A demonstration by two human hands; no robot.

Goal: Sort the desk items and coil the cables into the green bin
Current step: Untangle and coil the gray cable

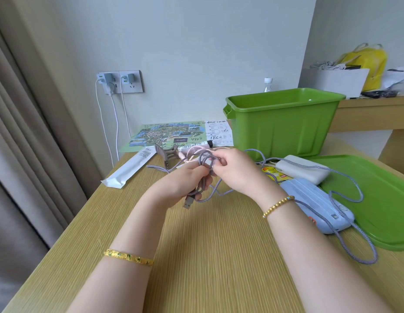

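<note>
Left hand (183, 184) grips the purple braided USB cable (345, 177) loops mid-desk; right hand (232, 170) pinches the coil top. Cable tail trails over blue power bank (318, 206). Green bin (284, 125) behind.

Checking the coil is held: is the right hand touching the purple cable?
Touching. The head view shows the right hand with fingers pinching the purple cable loops.
</note>
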